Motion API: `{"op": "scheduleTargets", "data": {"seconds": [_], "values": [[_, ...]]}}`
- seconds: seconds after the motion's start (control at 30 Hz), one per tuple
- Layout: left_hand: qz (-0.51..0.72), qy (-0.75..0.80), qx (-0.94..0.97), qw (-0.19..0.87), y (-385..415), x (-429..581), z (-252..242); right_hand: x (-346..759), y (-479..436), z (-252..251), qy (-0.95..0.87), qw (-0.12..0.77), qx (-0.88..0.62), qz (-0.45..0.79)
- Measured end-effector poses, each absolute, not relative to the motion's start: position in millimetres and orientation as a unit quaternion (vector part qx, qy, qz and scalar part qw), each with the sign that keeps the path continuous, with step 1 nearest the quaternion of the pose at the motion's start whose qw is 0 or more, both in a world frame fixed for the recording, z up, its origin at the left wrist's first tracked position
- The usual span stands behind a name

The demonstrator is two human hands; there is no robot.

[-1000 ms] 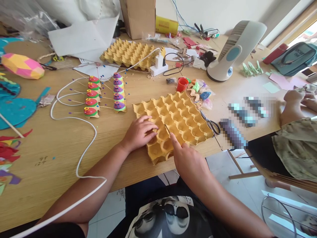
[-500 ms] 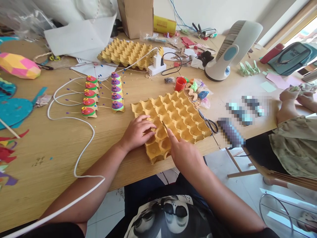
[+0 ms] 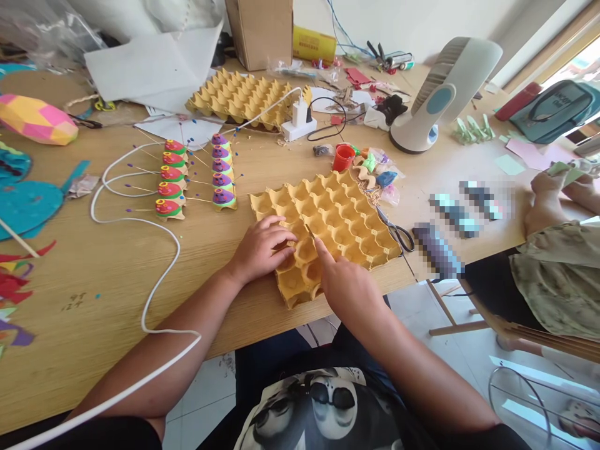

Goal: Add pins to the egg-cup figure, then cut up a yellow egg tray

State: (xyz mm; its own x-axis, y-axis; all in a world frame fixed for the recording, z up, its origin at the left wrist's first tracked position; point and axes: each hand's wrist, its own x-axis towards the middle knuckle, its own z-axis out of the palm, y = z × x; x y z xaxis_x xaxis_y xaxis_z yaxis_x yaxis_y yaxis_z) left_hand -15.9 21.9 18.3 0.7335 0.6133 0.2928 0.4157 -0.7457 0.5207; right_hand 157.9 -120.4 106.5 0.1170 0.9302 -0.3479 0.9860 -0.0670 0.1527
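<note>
A yellow cardboard egg tray (image 3: pixel 335 219) lies at an angle near the table's front edge. My left hand (image 3: pixel 262 247) is on its left side, with bent fingers pressed over the cups and gripping it. In my right hand (image 3: pixel 349 284) is a slim knife (image 3: pixel 309 231), with the index finger stretched along its back. Only the thin dark blade shows, its tip against the tray between two rows of cups; the handle is hidden in my fist. Black-handled scissors (image 3: pixel 398 231) lie at the tray's right edge, partly beneath it.
Painted egg-carton caterpillars, one red and green (image 3: pixel 171 181), one purple (image 3: pixel 222 172), stand left. Behind are another egg tray (image 3: pixel 239 97), a white power adapter (image 3: pixel 300 122), a red cup (image 3: pixel 344 157) and a fan (image 3: pixel 440 94). A white cable (image 3: pixel 173 262) crosses leftward. Another person's hands (image 3: pixel 553 184) are at right.
The knife blade and my right index finger have shifted very slightly up and left along the tray. My left hand stays in place. The view has tilted a little.
</note>
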Motion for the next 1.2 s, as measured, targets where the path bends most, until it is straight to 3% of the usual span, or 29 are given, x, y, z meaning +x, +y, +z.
{"op": "scheduleTargets", "data": {"seconds": [0.83, 1.2], "values": [[0.254, 0.274, 0.901, 0.223, 22.9, -15.5, 16.3, 155.0, -155.7, 121.6, 0.643, 0.246, 0.722, -0.071], [0.265, 0.266, 0.898, 0.23, 23.7, -15.7, 14.2, 168.3, -151.9, 142.2, 0.638, 0.164, 0.745, -0.11]]}}
